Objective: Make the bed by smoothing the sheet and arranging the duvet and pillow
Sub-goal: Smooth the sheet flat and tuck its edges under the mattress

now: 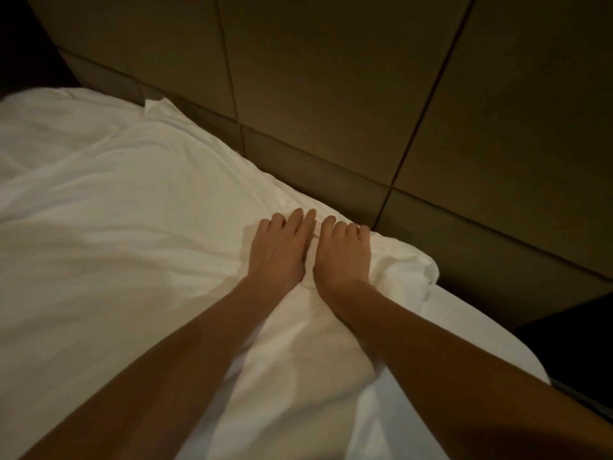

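A white pillow [139, 200] lies along the padded headboard, filling the left and middle of the head view. My left hand [280, 249] presses flat on its right end, fingers straight and pointing toward the headboard. Right beside it, my right hand [343, 252] also rests palm down on the pillow, its fingertips bent slightly over the far edge. The pillow's right corner [418, 270] is bunched and creased. White sheet [471, 330] shows beneath the pillow at the right.
A brown padded headboard [331, 94] with dark seams runs diagonally behind the bed. A dark gap [570, 343] lies beyond the mattress edge at the right. The room is dim.
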A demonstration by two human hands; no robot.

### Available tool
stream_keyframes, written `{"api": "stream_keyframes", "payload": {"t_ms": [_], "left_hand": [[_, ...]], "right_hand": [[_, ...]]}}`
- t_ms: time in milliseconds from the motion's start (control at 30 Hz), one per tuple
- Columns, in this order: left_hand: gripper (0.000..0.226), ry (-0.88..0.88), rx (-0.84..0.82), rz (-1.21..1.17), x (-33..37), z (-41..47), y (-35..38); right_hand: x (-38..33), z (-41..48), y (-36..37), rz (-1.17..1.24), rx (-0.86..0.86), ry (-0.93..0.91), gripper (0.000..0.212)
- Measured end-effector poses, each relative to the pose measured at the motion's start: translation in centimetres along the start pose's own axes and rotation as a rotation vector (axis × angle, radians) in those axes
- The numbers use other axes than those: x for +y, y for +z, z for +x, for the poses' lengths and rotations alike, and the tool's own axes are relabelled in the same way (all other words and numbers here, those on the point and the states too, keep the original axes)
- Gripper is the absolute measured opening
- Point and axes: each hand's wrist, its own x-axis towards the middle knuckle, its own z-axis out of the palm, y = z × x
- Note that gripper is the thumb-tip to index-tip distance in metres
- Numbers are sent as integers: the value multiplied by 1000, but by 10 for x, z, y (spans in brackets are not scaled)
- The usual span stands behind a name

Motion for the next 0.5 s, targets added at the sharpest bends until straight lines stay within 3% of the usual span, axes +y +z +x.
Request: {"api": "stream_keyframes", "payload": {"t_ms": [100, 200, 367, 433, 500], "left_hand": [[64, -29, -59, -125, 7, 9, 0], [44, -51, -170, -150, 18, 26, -1], [16, -86, -124, -143, 29, 34, 6], [12, -148, -49, -201, 32, 40, 3], [12, -212, 44, -251, 34, 52, -3]], "right_hand": [[3, 3, 3, -11, -27, -26, 35], [6, 9, 9, -12, -44, -20, 33], [11, 14, 9, 149, -126, -15, 25], [14, 19, 3, 136, 43, 6, 22], [20, 35, -1, 122, 225, 34, 31]]}}
